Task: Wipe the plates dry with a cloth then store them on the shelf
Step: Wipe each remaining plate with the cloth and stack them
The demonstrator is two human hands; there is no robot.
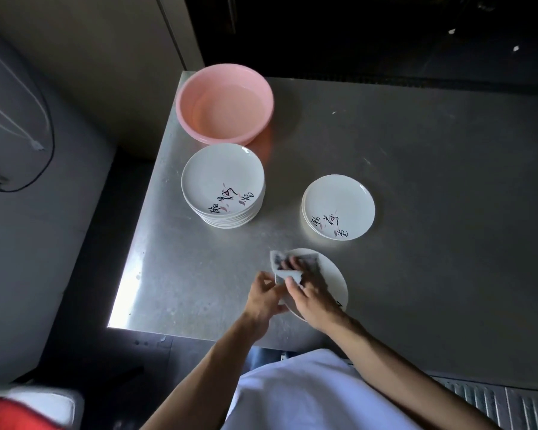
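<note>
plate (333,282) over front part of steel table (416,169), gripped at its left rim by left hand (263,297), fingers curled round the edge. grey cloth (311,264) spread on plate's upper face, pressed down by right hand (312,294), thumb pinching a fold of it. can't tell whether plate rests on table or is lifted. tall stack of plates (222,178) further back on left, black script and pink marks on top one. short stack (339,206) to its right, well apart, same print. pink basin (196,88) behind tall stack, nearly touching it, at table's back-left corner.
</note>
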